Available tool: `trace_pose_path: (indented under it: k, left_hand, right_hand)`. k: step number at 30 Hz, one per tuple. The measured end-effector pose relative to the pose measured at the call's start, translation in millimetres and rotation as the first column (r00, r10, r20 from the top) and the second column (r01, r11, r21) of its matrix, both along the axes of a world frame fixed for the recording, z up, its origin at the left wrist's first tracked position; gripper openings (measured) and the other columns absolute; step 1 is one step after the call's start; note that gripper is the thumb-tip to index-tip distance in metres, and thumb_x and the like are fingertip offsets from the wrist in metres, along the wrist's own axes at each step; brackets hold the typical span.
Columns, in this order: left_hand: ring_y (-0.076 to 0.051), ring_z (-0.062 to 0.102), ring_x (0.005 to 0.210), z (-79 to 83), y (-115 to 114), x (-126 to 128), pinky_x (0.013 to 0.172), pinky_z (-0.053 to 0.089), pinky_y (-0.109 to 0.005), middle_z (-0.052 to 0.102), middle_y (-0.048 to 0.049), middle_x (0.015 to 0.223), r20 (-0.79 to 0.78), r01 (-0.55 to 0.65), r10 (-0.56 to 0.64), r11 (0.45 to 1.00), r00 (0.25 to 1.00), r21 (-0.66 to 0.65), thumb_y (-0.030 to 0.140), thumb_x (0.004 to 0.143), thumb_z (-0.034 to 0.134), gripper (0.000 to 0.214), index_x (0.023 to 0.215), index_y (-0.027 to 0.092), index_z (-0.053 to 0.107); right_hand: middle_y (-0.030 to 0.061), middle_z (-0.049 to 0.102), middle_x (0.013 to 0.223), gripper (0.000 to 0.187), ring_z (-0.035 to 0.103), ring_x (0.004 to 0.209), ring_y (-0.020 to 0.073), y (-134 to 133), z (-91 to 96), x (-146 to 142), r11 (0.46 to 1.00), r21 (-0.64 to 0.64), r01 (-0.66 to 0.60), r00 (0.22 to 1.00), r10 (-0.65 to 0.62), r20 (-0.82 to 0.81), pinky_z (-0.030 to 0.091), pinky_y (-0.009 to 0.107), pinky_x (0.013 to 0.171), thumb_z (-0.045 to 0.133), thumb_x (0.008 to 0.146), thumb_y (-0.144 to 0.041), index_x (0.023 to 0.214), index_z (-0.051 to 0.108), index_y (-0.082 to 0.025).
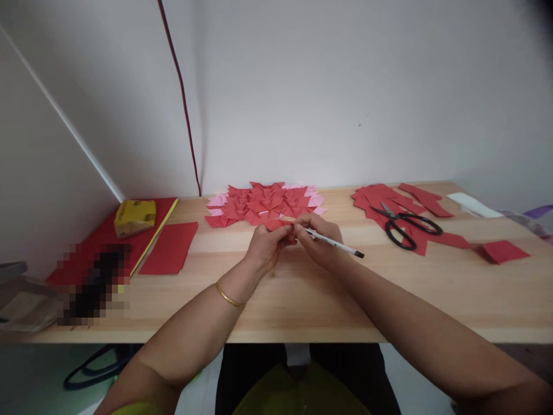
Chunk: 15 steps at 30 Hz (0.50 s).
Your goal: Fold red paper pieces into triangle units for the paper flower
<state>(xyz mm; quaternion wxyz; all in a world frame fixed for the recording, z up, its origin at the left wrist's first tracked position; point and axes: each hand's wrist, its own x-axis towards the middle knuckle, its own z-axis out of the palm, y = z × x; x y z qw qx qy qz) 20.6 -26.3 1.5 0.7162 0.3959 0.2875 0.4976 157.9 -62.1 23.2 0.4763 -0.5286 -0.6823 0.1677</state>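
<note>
Near the middle of the table, my left hand is closed on a small piece of red paper, thumb on top. Beside it, my right hand pinches the same paper at its right edge. A white pen with a black end lies across the right hand, held in it and pointing down to the right. Much of the paper is covered by fingers, so its folds cannot be made out. Just behind both hands spreads a pile of folded red and pink paper pieces.
Black-handled scissors rest on cut red paper pieces at the right. Farther right are a red square and a white strip. Leftward lie a red paper stack, a yellow package and a clear container.
</note>
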Motion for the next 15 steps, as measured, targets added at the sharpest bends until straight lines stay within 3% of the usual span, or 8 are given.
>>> trace_pose_path:
  k: [15]
  left_hand:
    - [-0.011, 0.056, 0.057, 0.7, 0.4, 0.2, 0.060, 0.048, -0.026, 0.060, -0.0009, 0.060, -0.037, -0.020, 0.020, 1.000, 0.999, -0.001, 0.022, 0.061, 0.077, 0.018, 0.061, 0.012, 0.063]
  right_hand:
    - [0.0022, 0.069, 0.072, 0.018, 0.061, 0.064, 0.0154, 4.1, -4.1, 1.3, 0.999, 0.037, -0.006, 0.997, 0.003, 0.077, 0.046, 0.027, 0.063, 0.050, 0.085, -0.031, 0.085, 0.064, -0.020]
